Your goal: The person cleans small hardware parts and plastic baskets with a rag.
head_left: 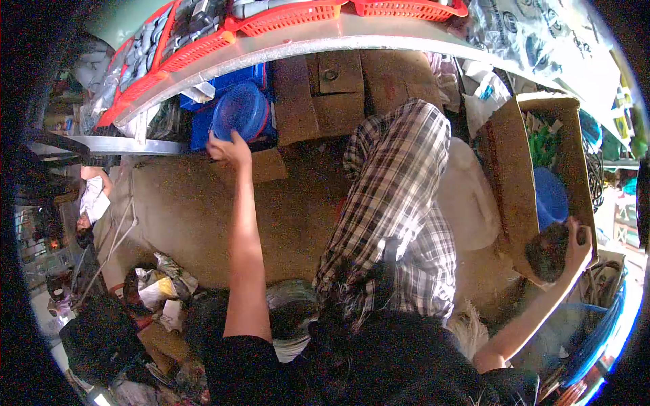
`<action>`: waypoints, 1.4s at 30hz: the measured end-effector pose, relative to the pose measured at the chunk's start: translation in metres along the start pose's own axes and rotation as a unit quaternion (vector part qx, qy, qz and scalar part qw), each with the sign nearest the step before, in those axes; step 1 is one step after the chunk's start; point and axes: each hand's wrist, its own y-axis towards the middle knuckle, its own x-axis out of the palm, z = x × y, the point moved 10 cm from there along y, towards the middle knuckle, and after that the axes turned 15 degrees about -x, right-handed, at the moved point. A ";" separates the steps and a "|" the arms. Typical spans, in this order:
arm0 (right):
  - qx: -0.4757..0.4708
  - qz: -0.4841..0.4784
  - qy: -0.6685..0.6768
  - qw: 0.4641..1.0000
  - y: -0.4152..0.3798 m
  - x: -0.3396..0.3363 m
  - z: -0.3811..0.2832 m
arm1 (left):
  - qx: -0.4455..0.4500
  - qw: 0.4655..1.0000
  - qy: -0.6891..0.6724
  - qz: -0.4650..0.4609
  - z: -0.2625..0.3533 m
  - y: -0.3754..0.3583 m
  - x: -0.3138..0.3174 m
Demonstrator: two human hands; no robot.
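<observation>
My left hand [231,149] reaches forward under the work table, its fingers curled on the rim of a round blue plastic basket [240,110]. Behind that basket are blue boxes [200,128]. Off to the right, my right hand [577,247] grips a dark brown, rounded bundle [547,252] at the near end of an open cardboard box [511,179]; I cannot tell what the bundle is made of. Inside the box, a blue plastic container [550,196] and some green pieces [539,143] show beyond the bundle.
Red baskets [291,17] of grey parts line the metal-edged table above. Cardboard boxes [338,91] stand beneath it. Between my arms is my knee in plaid trousers [396,176]. A person in white [95,199] is far left. Blue cable [602,348] lies at lower right.
</observation>
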 end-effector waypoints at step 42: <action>-0.260 -0.028 0.334 0.905 -0.055 0.023 -0.273 | -0.219 0.297 -0.479 -0.797 0.339 -0.292 -0.136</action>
